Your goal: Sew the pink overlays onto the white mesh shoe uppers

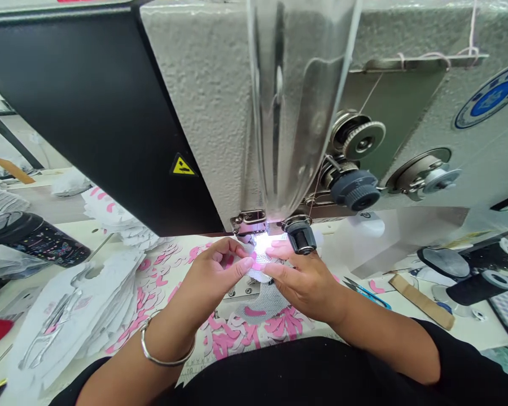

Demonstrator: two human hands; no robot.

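Under the lit needle area of a sewing machine (pixel 207 113), both my hands meet at a small white fabric piece (pixel 259 276) with pink on it. My left hand (pixel 220 268) is closed, thumb and fingers pinching a small pink fabric piece (pixel 255 262) at the white fabric's left side. From the right, my right hand (pixel 302 276) grips the white fabric's edge between thumb and fingers, partly hidden behind the machine's tension knob (pixel 301 238). Bright lamp glare washes out the needle and presser foot. Just below lies a curved pink cutout (pixel 254 312) on a grey mesh scrap (pixel 266 301).
Many loose pink cutouts (pixel 220 344) cover the table in front and to the left. Stacked white shoe-shaped panels (pixel 68 321) lie left, near a black tumbler (pixel 38 239). Blue-handled thread snips (pixel 368 293), a brown strip (pixel 423 301) and a black thread cone (pixel 478 287) lie right.
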